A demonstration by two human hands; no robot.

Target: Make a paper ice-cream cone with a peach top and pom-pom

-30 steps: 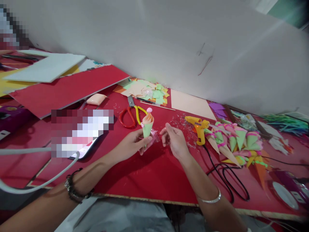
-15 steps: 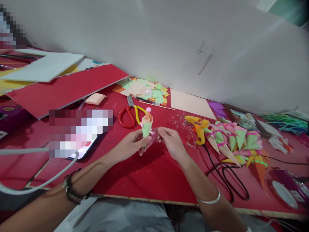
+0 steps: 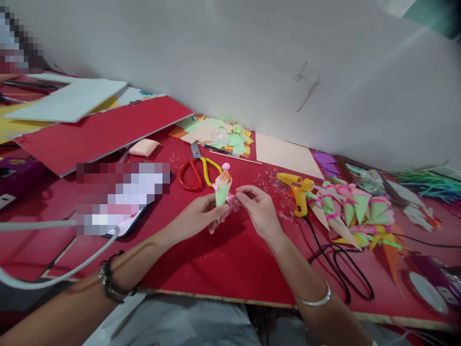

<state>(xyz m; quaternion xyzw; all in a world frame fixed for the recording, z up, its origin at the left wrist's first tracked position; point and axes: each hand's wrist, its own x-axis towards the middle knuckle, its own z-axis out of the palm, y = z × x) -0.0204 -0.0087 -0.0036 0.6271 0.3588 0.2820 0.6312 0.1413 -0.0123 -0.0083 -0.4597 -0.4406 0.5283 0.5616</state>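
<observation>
Upright in my left hand is a small pale green paper cone with an orange swirl and a pink ball on top. Another pink ball sits at its left rim. Thumb and fingers are closed round its lower part. Right beside the cone is a glossy pink ribbon-like piece, partly hidden by fingers. My right hand pinches at its right edge with thumb and forefinger. Behind the cone lie pliers with one red and one yellow handle.
A yellow glue gun with a black cord lies to the right, beside a heap of finished paper cones. Paper cutouts are piled at the back. On the left are a phone, white cables and a red board.
My right thumb and forefinger have shifted slightly, and more of the pink piece shows. The cone stays in my left hand; the whole view has moved a little.
</observation>
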